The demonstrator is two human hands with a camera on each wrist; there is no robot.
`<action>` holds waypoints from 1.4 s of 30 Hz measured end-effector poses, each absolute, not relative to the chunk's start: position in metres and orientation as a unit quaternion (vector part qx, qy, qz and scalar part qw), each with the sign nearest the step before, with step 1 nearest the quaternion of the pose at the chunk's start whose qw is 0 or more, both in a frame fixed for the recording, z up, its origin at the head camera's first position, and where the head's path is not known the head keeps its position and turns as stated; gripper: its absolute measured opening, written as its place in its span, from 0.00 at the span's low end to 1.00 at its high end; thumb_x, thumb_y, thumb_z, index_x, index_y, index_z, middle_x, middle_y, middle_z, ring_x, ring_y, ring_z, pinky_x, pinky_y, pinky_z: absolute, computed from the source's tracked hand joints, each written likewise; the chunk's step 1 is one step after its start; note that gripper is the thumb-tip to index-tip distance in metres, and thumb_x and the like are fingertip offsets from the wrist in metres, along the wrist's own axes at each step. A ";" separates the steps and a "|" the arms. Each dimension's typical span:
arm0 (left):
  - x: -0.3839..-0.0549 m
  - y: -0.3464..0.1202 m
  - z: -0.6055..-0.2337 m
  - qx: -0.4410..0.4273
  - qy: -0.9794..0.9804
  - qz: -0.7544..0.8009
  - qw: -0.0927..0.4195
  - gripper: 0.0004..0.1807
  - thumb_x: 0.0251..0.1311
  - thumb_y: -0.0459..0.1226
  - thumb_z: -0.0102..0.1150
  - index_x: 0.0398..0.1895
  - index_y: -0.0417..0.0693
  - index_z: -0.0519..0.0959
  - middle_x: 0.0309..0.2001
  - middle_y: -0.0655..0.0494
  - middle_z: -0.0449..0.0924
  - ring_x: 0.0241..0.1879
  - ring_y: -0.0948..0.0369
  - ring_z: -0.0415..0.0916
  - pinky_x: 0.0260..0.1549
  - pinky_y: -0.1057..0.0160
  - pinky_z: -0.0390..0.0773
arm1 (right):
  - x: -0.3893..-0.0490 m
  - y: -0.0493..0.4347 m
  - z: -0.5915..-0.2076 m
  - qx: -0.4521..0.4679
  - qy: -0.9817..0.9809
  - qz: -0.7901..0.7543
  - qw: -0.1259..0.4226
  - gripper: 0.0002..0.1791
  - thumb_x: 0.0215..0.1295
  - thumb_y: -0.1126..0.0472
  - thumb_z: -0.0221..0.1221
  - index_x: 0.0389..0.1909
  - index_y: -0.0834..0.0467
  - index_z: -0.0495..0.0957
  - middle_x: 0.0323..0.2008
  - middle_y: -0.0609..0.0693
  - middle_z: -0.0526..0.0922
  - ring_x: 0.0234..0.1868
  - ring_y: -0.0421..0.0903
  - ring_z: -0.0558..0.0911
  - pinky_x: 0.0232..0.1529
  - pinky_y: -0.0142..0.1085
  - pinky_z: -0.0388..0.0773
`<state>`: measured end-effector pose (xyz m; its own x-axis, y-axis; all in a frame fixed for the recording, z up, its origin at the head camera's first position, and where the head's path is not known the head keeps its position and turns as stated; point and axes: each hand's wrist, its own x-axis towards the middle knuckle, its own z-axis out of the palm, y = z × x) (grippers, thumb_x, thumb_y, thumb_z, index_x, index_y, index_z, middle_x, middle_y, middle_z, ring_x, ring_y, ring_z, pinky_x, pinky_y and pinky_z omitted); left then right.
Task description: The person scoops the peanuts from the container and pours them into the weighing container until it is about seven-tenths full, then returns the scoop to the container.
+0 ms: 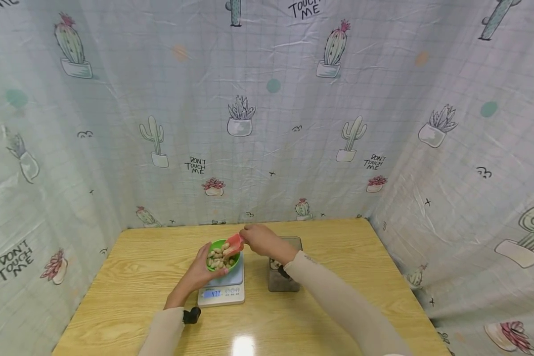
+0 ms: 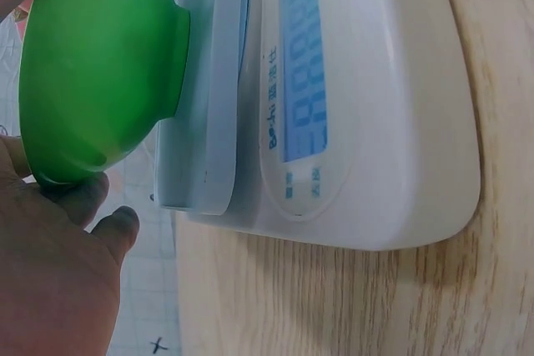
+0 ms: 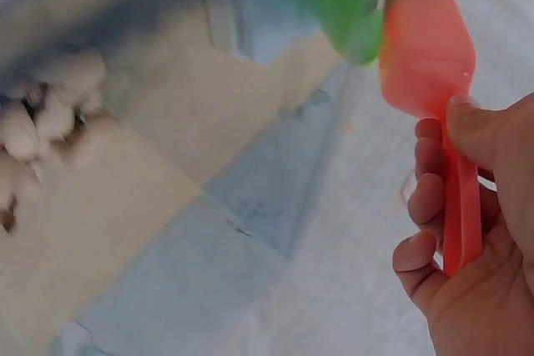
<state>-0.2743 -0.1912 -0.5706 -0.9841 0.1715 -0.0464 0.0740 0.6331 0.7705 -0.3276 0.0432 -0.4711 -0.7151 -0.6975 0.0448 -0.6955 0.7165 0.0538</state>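
A green bowl of unshelled peanuts is at the kitchen scale, over its weighing plate. My left hand grips the bowl's side, thumb and fingers spread round it. In the left wrist view the bowl's foot meets or nearly meets the plate; I cannot tell which. My right hand holds a red scoop by its handle, fingers curled round it. The scoop's tilted head is over the bowl's right rim, with peanuts at its lip. The scale's display appears to read 477.
Right of the scale stands a see-through grey container holding more peanuts, partly hidden by my right forearm. Wooden table lies beneath everything. A cactus-printed curtain hangs behind the table and along both sides.
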 end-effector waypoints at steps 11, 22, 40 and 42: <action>-0.274 -0.191 -0.564 0.072 0.903 0.419 0.058 0.64 0.51 0.58 0.70 0.79 0.43 0.39 0.78 0.38 0.40 0.73 0.33 0.50 0.66 0.32 0.58 | -0.324 0.030 -0.436 0.411 -0.897 -0.145 0.068 0.11 0.71 0.62 0.57 0.49 0.51 0.83 0.41 0.45 0.83 0.39 0.41 0.82 0.40 0.33 0.80; -0.270 -0.195 -0.559 0.086 0.908 0.408 0.048 0.55 0.62 0.58 0.59 0.79 0.43 0.39 0.79 0.38 0.37 0.74 0.33 0.47 0.66 0.31 0.56 | -0.323 0.047 -0.417 0.401 -0.910 -0.070 0.075 0.08 0.70 0.61 0.59 0.46 0.53 0.82 0.40 0.46 0.84 0.39 0.42 0.82 0.40 0.32 0.79; -0.261 -0.185 -0.511 0.114 0.917 0.380 -0.040 0.46 0.70 0.59 0.47 0.80 0.53 0.39 0.80 0.44 0.35 0.76 0.36 0.45 0.66 0.30 0.55 | -0.311 0.126 -0.425 0.336 -0.925 0.139 0.115 0.12 0.74 0.59 0.53 0.51 0.58 0.81 0.43 0.51 0.83 0.46 0.48 0.82 0.48 0.40 0.80; -0.259 -0.181 -0.505 0.114 0.918 0.377 -0.044 0.45 0.71 0.59 0.45 0.80 0.54 0.38 0.80 0.44 0.34 0.76 0.37 0.44 0.66 0.30 0.55 | -0.308 0.136 -0.428 0.325 -0.928 0.139 0.116 0.13 0.74 0.58 0.53 0.51 0.58 0.80 0.43 0.50 0.82 0.45 0.48 0.81 0.47 0.40 0.80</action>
<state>-0.2594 -0.1813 -0.5051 -0.9700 0.1762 0.1673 0.2429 0.6893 0.6826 -0.3077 0.1360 -0.4279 -0.7619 -0.5708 0.3061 -0.6353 0.7505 -0.1820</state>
